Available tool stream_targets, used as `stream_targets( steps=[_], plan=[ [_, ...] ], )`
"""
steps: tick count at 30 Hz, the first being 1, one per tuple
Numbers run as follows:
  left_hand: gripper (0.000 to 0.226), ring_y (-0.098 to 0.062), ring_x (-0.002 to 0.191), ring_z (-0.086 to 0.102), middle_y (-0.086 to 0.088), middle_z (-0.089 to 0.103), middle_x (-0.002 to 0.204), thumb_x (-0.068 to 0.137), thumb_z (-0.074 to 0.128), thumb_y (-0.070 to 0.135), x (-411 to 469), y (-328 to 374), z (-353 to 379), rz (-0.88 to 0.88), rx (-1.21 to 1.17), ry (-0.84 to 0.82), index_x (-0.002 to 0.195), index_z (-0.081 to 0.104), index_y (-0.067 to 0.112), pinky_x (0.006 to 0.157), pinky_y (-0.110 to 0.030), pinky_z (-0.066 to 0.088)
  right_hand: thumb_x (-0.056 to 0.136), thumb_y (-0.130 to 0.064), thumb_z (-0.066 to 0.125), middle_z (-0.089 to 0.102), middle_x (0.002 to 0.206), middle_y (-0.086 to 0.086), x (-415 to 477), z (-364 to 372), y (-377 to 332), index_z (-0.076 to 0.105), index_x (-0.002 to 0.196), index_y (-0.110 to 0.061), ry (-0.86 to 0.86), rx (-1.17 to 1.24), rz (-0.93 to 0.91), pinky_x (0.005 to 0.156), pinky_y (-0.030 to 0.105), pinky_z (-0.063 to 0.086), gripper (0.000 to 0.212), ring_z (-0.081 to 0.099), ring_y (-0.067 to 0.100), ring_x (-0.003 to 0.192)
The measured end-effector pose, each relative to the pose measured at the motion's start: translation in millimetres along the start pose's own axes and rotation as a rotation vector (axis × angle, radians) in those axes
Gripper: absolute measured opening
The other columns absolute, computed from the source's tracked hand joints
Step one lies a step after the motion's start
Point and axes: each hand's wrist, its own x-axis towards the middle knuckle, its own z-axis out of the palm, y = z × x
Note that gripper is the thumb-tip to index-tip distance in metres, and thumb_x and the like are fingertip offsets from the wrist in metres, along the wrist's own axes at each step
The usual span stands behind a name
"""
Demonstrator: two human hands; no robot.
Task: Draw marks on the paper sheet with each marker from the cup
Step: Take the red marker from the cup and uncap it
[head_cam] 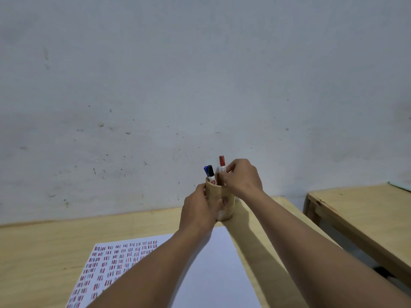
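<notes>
Both hands are at the wooden cup (pixel 224 202) standing at the far edge of the table (pixel 40 252), just beyond the paper sheet (pixel 218 274). Left hand (pixel 199 211) is wrapped around the cup's side, gripping it. Right hand (pixel 241 177) pinches the red-capped marker (pixel 222 163), raised above the rim. Blue-capped marker (pixel 206 170) and black-capped marker (pixel 210 172) stand inside. Sheet's left part bears rows of short coloured marks (pixel 106 263).

Markers (pixel 214 173) in cup (pixel 224 201) behind sheet (pixel 213 270)
</notes>
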Motion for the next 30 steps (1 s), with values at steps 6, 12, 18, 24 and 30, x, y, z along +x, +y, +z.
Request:
stream_targets(
  steps=[6, 12, 18, 24, 30],
  plan=[
    [0.037, -0.011, 0.089, 0.064, 0.001, 0.068, 0.115, 0.083, 0.076, 0.026, -2.1, 5.7, -9.2, -0.046, -0.048, 0.008, 0.115, 0.061, 0.022, 0.071, -0.027, 0.053, 0.094, -0.026, 0.063, 0.067, 0.084, -0.006, -14.0, -31.1, -20.4, 0.066, 0.098, -0.015, 0.093, 0.186, -0.126, 0.060, 0.025, 0.045, 0.012, 0.063, 0.014, 0.080],
    [0.055, -0.020, 0.112, 0.062, -0.007, 0.060, 0.133, 0.091, 0.066, 0.012, -16.1, 28.8, -41.2, -0.002, -0.041, 0.094, 0.144, 0.049, 0.015, 0.087, -0.023, 0.044, 0.100, -0.029, 0.057, 0.064, 0.094, -0.007, -45.2, -51.0, -49.8, 0.063, 0.113, -0.017, 0.104, 0.231, -0.246, 0.058, 0.019, 0.044, 0.019, 0.064, 0.010, 0.084],
    [0.047, -0.008, 0.092, 0.066, -0.004, 0.068, 0.118, 0.090, 0.051, -0.006, -33.0, 52.8, -91.3, 0.048, -0.190, 0.171, 0.130, 0.060, 0.017, 0.075, -0.019, 0.052, 0.102, -0.022, 0.055, 0.067, 0.088, -0.007, -81.4, -48.6, -61.1, 0.067, 0.114, -0.018, -0.033, 0.199, -0.277, 0.071, 0.034, 0.061, 0.017, 0.070, 0.018, 0.077],
    [0.034, -0.024, 0.098, 0.074, -0.011, 0.074, 0.105, 0.092, 0.063, 0.007, -53.2, 55.7, -135.0, -0.017, -0.474, -0.009, 0.122, 0.067, 0.022, 0.085, -0.042, 0.062, 0.102, -0.018, 0.056, 0.068, 0.095, -0.005, -110.8, -42.0, -67.1, 0.072, 0.116, -0.020, -0.111, 0.080, -0.325, 0.069, 0.026, 0.048, 0.022, 0.064, 0.017, 0.087],
    [0.012, -0.028, 0.090, 0.076, -0.013, 0.078, 0.093, 0.091, 0.070, 0.006, -64.0, 46.6, -149.1, 0.009, -0.518, 0.034, 0.102, 0.076, 0.009, 0.080, -0.039, 0.063, 0.100, -0.023, 0.057, 0.067, 0.089, -0.015, -125.6, -31.0, -75.7, 0.073, 0.112, -0.028, -0.154, 0.041, -0.339, 0.094, 0.043, 0.051, 0.021, 0.066, 0.014, 0.087]
  ],
)
